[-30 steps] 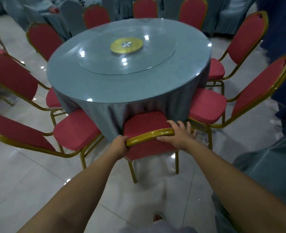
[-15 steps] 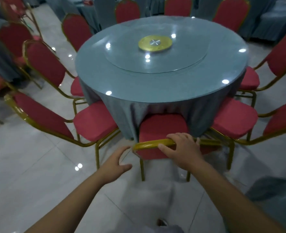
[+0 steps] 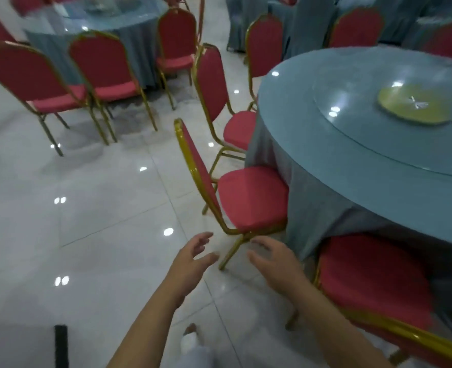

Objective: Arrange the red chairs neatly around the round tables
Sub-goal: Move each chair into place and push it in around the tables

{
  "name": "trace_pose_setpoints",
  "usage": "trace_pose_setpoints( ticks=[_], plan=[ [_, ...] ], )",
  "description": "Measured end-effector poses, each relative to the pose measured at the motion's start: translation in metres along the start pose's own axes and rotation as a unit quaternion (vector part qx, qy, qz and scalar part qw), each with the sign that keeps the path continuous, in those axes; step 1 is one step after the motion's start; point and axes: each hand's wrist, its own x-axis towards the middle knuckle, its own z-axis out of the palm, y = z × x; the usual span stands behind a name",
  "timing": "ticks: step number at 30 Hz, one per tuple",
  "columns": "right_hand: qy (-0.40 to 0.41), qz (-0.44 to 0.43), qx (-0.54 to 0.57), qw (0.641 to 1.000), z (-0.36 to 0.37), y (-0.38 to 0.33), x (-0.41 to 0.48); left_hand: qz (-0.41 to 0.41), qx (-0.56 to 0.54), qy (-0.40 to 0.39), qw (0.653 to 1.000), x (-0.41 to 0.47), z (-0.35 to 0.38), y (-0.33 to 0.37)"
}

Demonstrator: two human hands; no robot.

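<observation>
Both hands hold nothing: the left hand and the right hand hover side by side, fingers loosely spread, touching no chair. Just beyond them stands a red chair, its seat against the cloth of the round table. A second chair sits at lower right, seat partly under the cloth, on the glossy tiled floor.

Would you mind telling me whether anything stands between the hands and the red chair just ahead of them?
Nothing visible does: the left hand and right hand, both open, hover near the red chair, with only floor between.
</observation>
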Motion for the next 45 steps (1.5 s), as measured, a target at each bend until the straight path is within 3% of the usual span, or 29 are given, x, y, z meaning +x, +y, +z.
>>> trace_pose_setpoints(
  ticks=[3, 7, 10, 13, 24, 29, 36, 45],
  plan=[
    [-0.006, 0.024, 0.039, 0.999, 0.044, -0.052, 0.044, -0.016, -0.01, 0.016, 1.0, 0.026, -0.082, 0.003],
    [-0.03, -0.018, 0.066, 0.997, 0.102, -0.128, 0.103, -0.013, -0.07, 0.086, 0.994, 0.06, -0.189, 0.01],
    [-0.055, -0.038, 0.103, 0.992, 0.132, -0.172, 0.149, -0.042, -0.124, 0.165, 0.977, 0.089, -0.244, 0.007],
    [-0.063, -0.027, 0.118, 0.991, 0.153, -0.206, 0.201, -0.062, -0.134, 0.168, 0.975, 0.124, -0.286, 0.003],
    [-0.146, -0.065, 0.126, 0.979, 0.226, -0.369, 0.497, -0.124, -0.145, 0.25, 0.949, 0.323, -0.49, 0.036],
    [-0.188, -0.069, 0.089, 0.976, 0.243, -0.442, 0.636, -0.103, -0.158, 0.323, 0.928, 0.409, -0.58, 0.067],
    [-0.196, -0.102, 0.046, 0.974, 0.267, -0.541, 0.813, -0.128, -0.196, 0.32, 0.918, 0.544, -0.663, 0.079],
    [-0.142, -0.153, 0.018, 0.978, 0.289, -0.702, 1.05, -0.093, -0.114, 0.287, 0.947, 0.825, -0.848, 0.15]
  ],
)
